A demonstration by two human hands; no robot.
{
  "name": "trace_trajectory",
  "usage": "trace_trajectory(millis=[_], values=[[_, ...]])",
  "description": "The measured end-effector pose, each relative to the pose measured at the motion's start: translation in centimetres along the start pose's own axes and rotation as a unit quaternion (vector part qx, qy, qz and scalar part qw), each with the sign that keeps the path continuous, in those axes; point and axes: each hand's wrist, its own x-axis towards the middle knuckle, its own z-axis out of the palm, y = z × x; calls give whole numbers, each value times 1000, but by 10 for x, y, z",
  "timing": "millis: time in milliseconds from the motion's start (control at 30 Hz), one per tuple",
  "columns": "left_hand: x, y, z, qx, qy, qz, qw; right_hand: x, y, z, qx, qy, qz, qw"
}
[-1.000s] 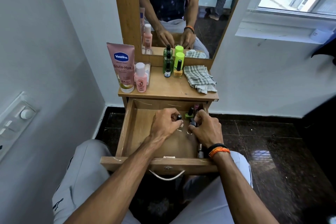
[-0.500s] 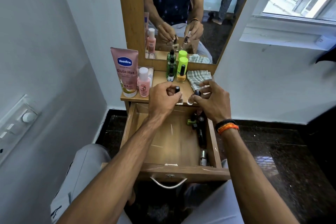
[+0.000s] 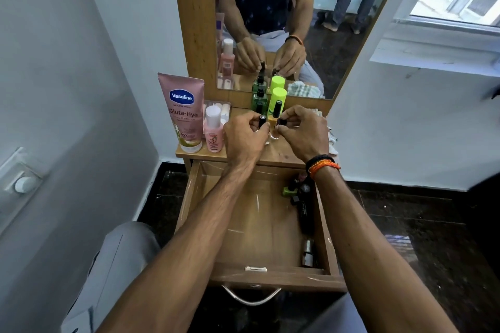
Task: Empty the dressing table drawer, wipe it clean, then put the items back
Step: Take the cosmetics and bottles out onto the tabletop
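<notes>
Vaseline tube reads "Gluta-Hya"; each hand pinches small bottle.

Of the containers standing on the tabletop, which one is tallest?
The pink Vaseline tube at the far left; it rises well above the small pink bottle beside it.

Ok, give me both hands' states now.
Left hand: pinching a small black-capped bottle.
Right hand: pinching another black-capped bottle.
</notes>
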Motion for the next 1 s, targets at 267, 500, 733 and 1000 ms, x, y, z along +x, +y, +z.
trace_trajectory(millis=[267, 500, 733, 1000], values=[[19, -6, 9, 6, 2, 10, 1000, 10, 7, 11, -1, 6, -3, 1000], [25, -9, 15, 10, 9, 7, 1000, 15, 8, 19, 0, 18, -8, 1000], [26, -15, 20, 19, 4, 9, 1000, 14, 11, 22, -13, 32, -25, 999], [26, -19, 22, 21, 5, 6, 1000, 13, 14, 22, -1, 28, -30, 999]])
